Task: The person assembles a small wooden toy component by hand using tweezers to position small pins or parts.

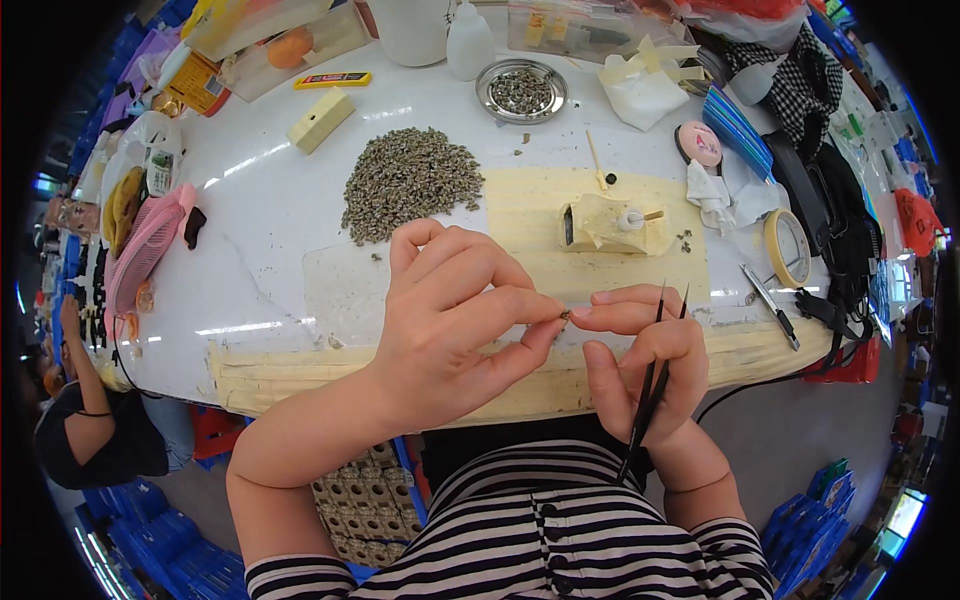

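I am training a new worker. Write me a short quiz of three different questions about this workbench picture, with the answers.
1. True or false: the right hand keeps black tweezers tucked in its grip while its fingertips meet those of the left hand.
2. Multiple choice: where does the big loose pile of small grey parts lie? A) in the round metal dish B) directly on the white table C) on the pink basket
3. Fill in: both hands pinch one tiny ____ between their fingertips.

Key
1. True.
2. B. The pile lies on the white table; the round metal dish holds only a smaller portion.
3. Small part, too small to tell more.
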Available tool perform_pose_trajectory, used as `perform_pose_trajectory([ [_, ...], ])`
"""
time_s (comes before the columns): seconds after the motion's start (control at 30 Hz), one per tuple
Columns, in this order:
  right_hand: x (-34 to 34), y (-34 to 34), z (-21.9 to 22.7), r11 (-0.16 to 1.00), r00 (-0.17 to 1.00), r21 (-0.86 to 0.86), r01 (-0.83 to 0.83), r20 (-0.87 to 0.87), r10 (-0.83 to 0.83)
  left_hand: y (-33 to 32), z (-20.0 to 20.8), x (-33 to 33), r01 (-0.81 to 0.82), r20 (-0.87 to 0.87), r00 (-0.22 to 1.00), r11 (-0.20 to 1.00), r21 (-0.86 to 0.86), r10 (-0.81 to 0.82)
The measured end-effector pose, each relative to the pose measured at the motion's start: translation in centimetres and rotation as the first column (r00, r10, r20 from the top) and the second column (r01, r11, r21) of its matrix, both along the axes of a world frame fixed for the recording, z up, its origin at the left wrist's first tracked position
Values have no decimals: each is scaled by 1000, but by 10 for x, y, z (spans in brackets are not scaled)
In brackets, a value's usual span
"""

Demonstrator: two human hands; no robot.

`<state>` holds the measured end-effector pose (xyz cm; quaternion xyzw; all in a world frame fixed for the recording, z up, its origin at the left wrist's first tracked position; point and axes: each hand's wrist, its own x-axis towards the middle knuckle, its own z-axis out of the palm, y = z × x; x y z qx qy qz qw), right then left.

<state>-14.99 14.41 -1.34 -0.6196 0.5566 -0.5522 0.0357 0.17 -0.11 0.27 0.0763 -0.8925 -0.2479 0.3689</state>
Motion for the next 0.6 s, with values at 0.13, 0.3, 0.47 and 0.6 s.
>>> perform_pose_trajectory([
  [0.13,1,-1,-1,998,996,53,-14,89,10,-1,0,-1,42,-29,999,999,-24,-43],
  [0.3,-1,0,-2,995,974,63,-74,217,59,0,1,1,63,-21,998,995,-77,-64],
  [0.47,-1,2,-2,1000,993,3,-16,118,16,2,-1,0,31,-18,999,995,-100,-33],
  [0.6,1,3,-1,1000,1000,-19,3,2,-3,2,-1,-1,6,-27,1000,998,-67,-8],
])
